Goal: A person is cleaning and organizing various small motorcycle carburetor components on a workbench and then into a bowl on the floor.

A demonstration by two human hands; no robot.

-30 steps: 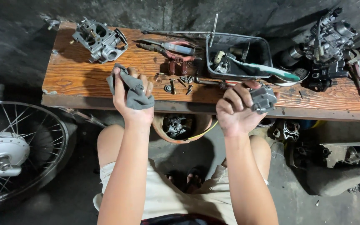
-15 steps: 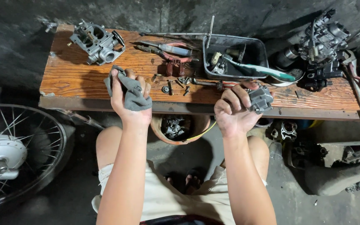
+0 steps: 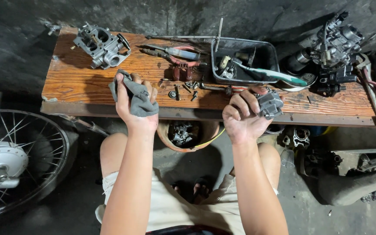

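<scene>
Over the bench edge: both hands are raised side by side, above the near lip of the wooden bench.
Left hand: the left hand is clenched round a grey rag, which drapes over the fingers and palm.
Right hand: the right hand grips a small grey metal part between thumb and fingertips, just over the bench edge.
Handling, rag: soft and light, it will bunch and slip; it is best kept wadded in the palm.
Handling, metal part: it looks like stiff cast metal, dense for its bulk and probably oily; the flat outer sides seem the safest hold.
Near the hands: loose screws and small fittings lie on the bench between the two hands.
Further back: pliers with red handles lie beside a dark plastic tray that holds a toothbrush.
Far corners: a carburettor sits at the left end, another carburettor assembly at the right.
Below: an orange bowl of parts stands under the bench; a spoked wheel lies well to the left.
</scene>
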